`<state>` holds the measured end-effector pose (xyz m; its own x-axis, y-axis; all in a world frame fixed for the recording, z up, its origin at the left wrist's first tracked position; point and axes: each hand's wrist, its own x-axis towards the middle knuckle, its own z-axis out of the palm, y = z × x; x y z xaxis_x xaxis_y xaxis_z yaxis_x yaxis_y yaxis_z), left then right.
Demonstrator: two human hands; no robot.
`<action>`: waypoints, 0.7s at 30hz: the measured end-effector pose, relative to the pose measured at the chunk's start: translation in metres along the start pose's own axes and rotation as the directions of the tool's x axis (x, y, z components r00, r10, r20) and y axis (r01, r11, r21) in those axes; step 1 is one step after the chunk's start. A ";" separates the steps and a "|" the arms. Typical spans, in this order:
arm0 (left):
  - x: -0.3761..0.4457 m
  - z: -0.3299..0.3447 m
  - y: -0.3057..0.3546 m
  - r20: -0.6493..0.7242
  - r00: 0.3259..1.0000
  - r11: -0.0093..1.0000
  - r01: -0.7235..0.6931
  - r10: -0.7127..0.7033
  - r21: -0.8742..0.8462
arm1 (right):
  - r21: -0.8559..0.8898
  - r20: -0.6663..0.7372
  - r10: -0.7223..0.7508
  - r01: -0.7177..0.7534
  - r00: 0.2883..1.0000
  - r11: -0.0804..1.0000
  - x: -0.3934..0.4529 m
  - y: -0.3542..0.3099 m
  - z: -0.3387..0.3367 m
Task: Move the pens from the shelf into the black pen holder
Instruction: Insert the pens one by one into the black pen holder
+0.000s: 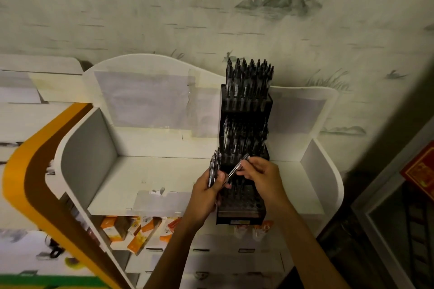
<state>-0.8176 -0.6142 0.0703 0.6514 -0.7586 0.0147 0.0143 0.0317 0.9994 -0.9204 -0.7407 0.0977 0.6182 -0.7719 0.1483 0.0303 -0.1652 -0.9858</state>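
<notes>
My left hand (209,186) grips a bundle of pens (214,170) upright, just left of the black pen holder (244,162); my right hand (260,173) pinches a single pen (237,168) at a slant, its lower tip pointing toward the bundle, in front of the holder's middle tier; the holder stands on the white shelf (145,180), right of centre; its top tier is filled with pens, its lowest tier shows open holes; orange boxes (138,232) lie on the level below.
</notes>
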 end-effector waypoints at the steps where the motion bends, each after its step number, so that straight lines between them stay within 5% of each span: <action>1: 0.001 -0.002 -0.001 -0.018 1.000 1.000 0.000 0.000 0.003 | 0.007 -0.030 -0.004 0.004 1.000 1.000 0.001 0.000 -0.003; 7: 0.005 -0.014 -0.013 -0.125 0.992 0.982 -0.011 0.035 0.188 | -0.034 -0.100 -0.049 0.046 0.994 0.998 0.006 0.004 -0.021; 11: 0.003 -0.016 -0.014 -0.116 0.993 0.988 0.012 0.006 0.154 | -0.214 -0.153 -0.139 0.104 0.978 0.971 0.008 0.013 -0.031; 15: 0.003 -0.019 -0.018 -0.078 0.994 0.996 0.079 -0.075 0.049 | -0.564 -0.124 -0.293 0.175 0.948 0.807 0.010 0.027 -0.037; 21: 0.003 -0.018 -0.017 -0.086 0.994 0.998 0.066 -0.065 0.014 | -0.643 -0.075 -0.316 0.196 0.946 0.741 0.012 0.040 -0.034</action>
<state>-0.8024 -0.6053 0.0529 0.7119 -0.7003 -0.0526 0.0465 -0.0277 0.9985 -0.9383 -0.7769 0.0624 0.5161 -0.7241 0.4575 -0.3611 -0.6683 -0.6504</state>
